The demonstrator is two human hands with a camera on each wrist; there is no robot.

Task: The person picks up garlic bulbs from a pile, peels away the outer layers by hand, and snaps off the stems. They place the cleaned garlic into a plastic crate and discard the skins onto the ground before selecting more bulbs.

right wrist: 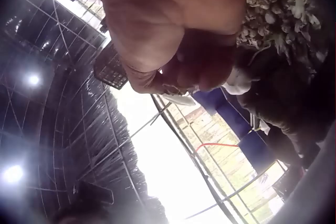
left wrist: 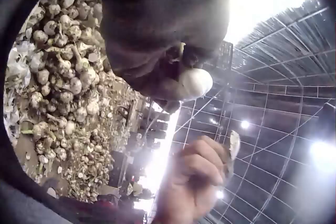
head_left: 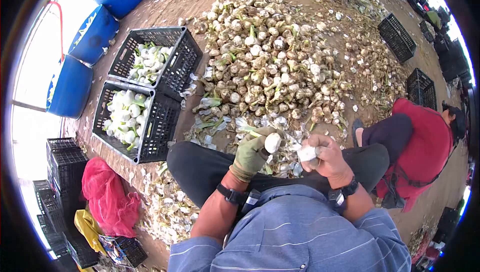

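My gloved left hand [head_left: 248,156] grips a white garlic bulb [head_left: 272,143] by its stem end, over my lap. In the left wrist view the round bulb [left wrist: 197,83] sticks out past the dark fingers. Just to the right, my bare right hand [head_left: 330,157] has its fingers curled and pinches a thin whitish piece [head_left: 306,153]; cannot tell whether it is garlic skin or a blade. The two hands are apart by a small gap. Beyond them spreads a big heap of untrimmed garlic [head_left: 270,57] with dirty outer skins.
To the left, two black crates [head_left: 165,117] hold clean white garlic [head_left: 127,117]. Blue barrels [head_left: 72,87] line the far left, with a pink mesh sack [head_left: 107,197] nearer. A person in red [head_left: 422,147] sits close on my right. Loose skins litter the ground.
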